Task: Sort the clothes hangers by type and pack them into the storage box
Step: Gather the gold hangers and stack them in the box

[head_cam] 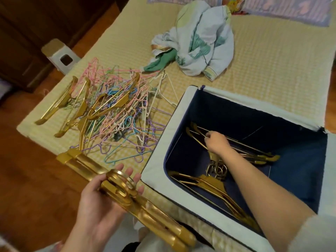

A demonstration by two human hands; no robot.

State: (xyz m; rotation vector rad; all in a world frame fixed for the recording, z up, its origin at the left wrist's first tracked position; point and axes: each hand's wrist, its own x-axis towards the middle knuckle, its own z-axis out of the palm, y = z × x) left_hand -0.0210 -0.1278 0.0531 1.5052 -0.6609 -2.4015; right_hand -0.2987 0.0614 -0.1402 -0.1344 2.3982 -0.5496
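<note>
A storage box point(183, 110) with a white rim and dark blue lining stands open on the bed at the right. Several gold hangers point(205, 182) lie on its floor. My right hand point(215, 142) reaches down into the box and grips the bars of gold hangers there. My left hand point(101, 193) holds a stack of gold hangers point(145, 213) from below at the bed's near edge, fingers curled round the hooks. A tangled pile of thin coloured wire hangers point(123, 113) lies left of the box, with more gold hangers point(60, 100) on and beside it.
A crumpled pale floral cloth point(198, 40) lies on the yellow checked bedcover point(272, 70) behind the box. A small white carton point(58, 55) stands on the wooden floor point(27, 179) by the bed's left edge. A patterned pillow point(291, 8) lies at the far end.
</note>
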